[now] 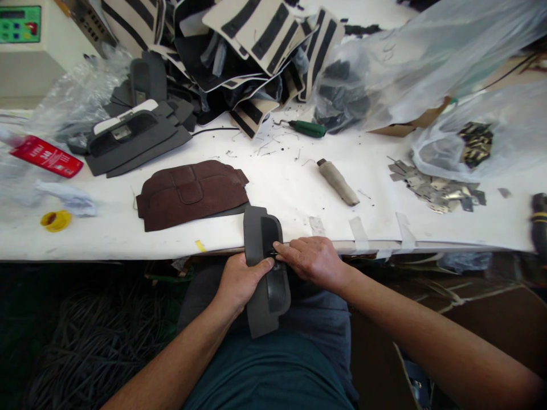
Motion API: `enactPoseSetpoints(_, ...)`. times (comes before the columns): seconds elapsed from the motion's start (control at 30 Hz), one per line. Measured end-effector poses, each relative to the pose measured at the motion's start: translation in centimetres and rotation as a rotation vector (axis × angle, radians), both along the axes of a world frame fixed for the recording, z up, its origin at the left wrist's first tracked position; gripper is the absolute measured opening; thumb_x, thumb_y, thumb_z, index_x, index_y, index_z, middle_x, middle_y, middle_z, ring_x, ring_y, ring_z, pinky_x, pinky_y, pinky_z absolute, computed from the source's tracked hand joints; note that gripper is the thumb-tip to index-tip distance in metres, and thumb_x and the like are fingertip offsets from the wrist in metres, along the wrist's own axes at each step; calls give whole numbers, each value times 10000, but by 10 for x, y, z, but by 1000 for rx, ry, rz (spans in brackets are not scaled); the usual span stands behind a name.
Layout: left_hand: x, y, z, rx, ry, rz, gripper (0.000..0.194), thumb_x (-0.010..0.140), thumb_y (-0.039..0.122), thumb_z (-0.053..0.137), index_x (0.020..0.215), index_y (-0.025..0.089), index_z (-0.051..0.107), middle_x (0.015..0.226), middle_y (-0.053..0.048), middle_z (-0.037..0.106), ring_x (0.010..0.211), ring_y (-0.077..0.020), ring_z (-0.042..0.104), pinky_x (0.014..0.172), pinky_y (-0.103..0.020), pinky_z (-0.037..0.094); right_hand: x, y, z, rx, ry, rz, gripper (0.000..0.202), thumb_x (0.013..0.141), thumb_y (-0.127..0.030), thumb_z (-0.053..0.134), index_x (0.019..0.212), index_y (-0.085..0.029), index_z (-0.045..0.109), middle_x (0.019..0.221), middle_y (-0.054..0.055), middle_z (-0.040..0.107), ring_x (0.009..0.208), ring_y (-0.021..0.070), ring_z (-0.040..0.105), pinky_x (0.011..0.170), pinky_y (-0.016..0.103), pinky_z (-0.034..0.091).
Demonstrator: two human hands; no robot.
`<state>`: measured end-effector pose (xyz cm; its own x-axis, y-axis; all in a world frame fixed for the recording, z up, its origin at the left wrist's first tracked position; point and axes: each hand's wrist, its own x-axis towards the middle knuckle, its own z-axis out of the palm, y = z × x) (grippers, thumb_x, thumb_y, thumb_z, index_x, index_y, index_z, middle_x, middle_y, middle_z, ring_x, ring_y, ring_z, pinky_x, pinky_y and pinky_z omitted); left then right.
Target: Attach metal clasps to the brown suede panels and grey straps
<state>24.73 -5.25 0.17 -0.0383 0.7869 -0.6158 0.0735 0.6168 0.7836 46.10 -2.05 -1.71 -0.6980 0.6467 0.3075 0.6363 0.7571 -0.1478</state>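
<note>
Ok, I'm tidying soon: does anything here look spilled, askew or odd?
Small metal plates lie in a loose heap beside a plastic bag, as if spilled. Scraps litter the white table near the green-handled tool, and striped panels are heaped crookedly. The grey piece in the left hand shows no clear damage.

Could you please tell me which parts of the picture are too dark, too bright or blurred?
Head view: the strips under the table lie in deep shadow; head view: the plastic bag has whitish shine; head view: the tool handle at the right edge is blurred; head view: detail inside the gray piece is hard to read.
</note>
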Motion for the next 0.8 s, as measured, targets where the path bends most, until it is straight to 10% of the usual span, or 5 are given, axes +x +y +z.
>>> enactPoseSetpoints(0.43,4,-10,-7,75,-99,30,357,731,434,840,913,130,794,811,-53,788,730,-227,700,694,-299,528,0,-4,19,-157,64,-25,289,1070,-317,551,1293,-188,683,830,34,752,722,157,693,630,268,436)
enactPoseSetpoints(0.67,5,-19,3,141,-291,103,405,691,493,840,853,127,781,763,-69,745,698,-221,663,673,-302,506,2,-2,81,-218,248,-227,190,1043,-297,501,1147,-286,660,969,67,781,811,227,762,714,349,592)
enactPoseSetpoints(0.8,1,-17,0,189,-455,26,439,635,530,876,790,133,768,699,-57,679,661,-217,622,689,-338,499,-60,40,114,-234,365,-277,243,1004,-335,570,1225,-314,669,1133,66,791,977,272,775,819,395,615)
